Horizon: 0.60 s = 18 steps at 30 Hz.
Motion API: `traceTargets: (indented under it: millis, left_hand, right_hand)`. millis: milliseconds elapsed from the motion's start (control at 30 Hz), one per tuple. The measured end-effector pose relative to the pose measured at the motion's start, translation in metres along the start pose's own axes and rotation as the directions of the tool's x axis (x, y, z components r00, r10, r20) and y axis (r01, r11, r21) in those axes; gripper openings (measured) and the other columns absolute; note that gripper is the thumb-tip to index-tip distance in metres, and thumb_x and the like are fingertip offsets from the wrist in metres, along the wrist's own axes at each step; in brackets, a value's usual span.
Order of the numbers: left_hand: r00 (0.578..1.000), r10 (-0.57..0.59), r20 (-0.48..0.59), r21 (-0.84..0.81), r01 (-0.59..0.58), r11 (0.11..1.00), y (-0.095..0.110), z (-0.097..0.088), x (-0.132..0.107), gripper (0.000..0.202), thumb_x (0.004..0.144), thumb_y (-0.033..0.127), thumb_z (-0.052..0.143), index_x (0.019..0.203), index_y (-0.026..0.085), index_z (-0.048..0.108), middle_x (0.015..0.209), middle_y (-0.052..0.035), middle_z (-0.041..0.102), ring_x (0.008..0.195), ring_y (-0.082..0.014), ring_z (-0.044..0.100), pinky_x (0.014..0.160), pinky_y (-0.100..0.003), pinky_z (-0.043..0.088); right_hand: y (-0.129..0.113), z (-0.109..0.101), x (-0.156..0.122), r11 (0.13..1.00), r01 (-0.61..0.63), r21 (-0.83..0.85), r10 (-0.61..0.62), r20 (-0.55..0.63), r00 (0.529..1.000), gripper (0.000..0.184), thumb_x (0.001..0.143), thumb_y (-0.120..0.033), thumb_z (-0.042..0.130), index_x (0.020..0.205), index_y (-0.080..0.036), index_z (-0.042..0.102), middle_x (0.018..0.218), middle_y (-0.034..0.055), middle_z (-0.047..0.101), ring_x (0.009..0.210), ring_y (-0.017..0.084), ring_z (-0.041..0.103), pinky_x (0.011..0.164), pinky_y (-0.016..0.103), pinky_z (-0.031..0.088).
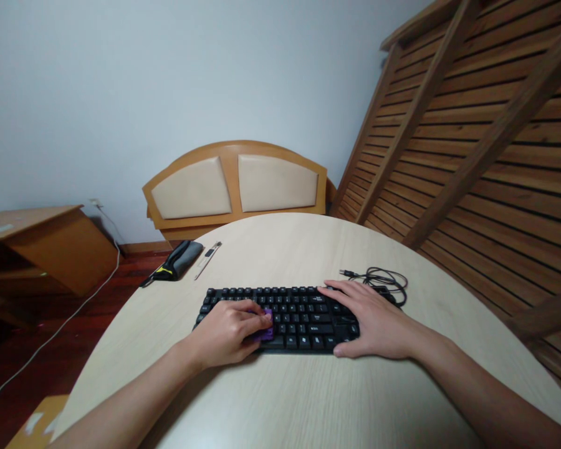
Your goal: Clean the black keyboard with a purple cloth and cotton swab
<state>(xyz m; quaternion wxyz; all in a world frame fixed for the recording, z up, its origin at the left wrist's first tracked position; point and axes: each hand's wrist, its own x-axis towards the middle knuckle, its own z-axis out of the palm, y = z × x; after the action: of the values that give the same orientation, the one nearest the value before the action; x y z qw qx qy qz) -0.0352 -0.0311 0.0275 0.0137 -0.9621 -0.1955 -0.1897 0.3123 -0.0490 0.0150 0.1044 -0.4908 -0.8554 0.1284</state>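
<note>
A black keyboard (pixel 303 327) lies flat across the table, its cable coiled at the back right. My left hand (pixel 229 330) is closed over the keyboard's left part, pressing a small purple piece (pixel 267 325) against the keys. Whether that piece is cloth or gel, I cannot tell; my fingers cover much of it. At the other end, my right hand (pixel 378 321) spans the keyboard, with the thumb at its front edge and fingers over its back edge. The keys beneath both hands are hidden.
Behind the keyboard are the coiled black cable (pixel 386 277), a thin slim tool (pixel 208 259) and a dark grey-and-black pouch (pixel 180 259) by the left edge of the round table (pixel 303 249). A headboard (pixel 234 181) stands beyond, and wooden slats (pixel 472 143) lean at right.
</note>
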Motion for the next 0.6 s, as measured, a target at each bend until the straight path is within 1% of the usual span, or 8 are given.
traceTargets:
  millis: [167,300,467,600]
  left_hand:
    - [0.998,0.056,-0.016,-0.008,-0.056,0.998,0.001,-0.001,0.002,0.029,0.091,0.020,0.053,0.113,0.014,0.071,0.102,-0.0109,0.075,0.088,-0.0239,0.072,0.068,-0.038,0.064]
    - [0.992,0.123,-0.029,-0.035,-0.124,0.992,0.004,0.000,0.004,0.027,0.093,0.021,0.053,0.112,0.014,0.070,0.093,-0.0078,0.077,0.087,-0.0232,0.073,0.066,-0.036,0.063]
    - [0.990,0.142,-0.015,-0.119,-0.142,0.983,0.012,0.000,0.008,0.021,0.094,0.020,0.055,0.108,0.016,0.070,0.091,-0.0048,0.078,0.087,-0.0209,0.074,0.069,-0.033,0.063]
    - [0.989,0.131,-0.072,-0.272,-0.146,0.951,0.013,0.001,0.008,0.022,0.089,0.017,0.057,0.107,0.018,0.069,0.099,-0.0042,0.078,0.091,-0.0183,0.074,0.073,-0.030,0.063]
  right_hand:
    - [0.001,0.002,-0.001,1.000,0.001,-0.010,-0.001,-0.007,1.000,0.107,0.064,-0.075,0.075,0.155,-0.031,0.040,0.161,0.0095,0.038,0.144,0.040,0.035,0.119,0.061,0.023]
    - [0.002,0.003,-0.002,1.000,0.001,-0.012,-0.002,-0.012,1.000,0.107,0.064,-0.075,0.075,0.155,-0.032,0.040,0.161,0.0091,0.038,0.144,0.040,0.035,0.119,0.061,0.023]
    - [0.003,0.004,-0.001,1.000,0.018,-0.008,-0.018,-0.035,0.999,0.106,0.064,-0.071,0.077,0.155,-0.032,0.040,0.160,0.0089,0.039,0.143,0.039,0.036,0.119,0.060,0.025]
    - [0.002,0.004,-0.001,1.000,0.025,-0.011,-0.025,-0.045,0.999,0.105,0.064,-0.070,0.078,0.154,-0.031,0.041,0.159,0.0096,0.041,0.142,0.039,0.038,0.118,0.060,0.027]
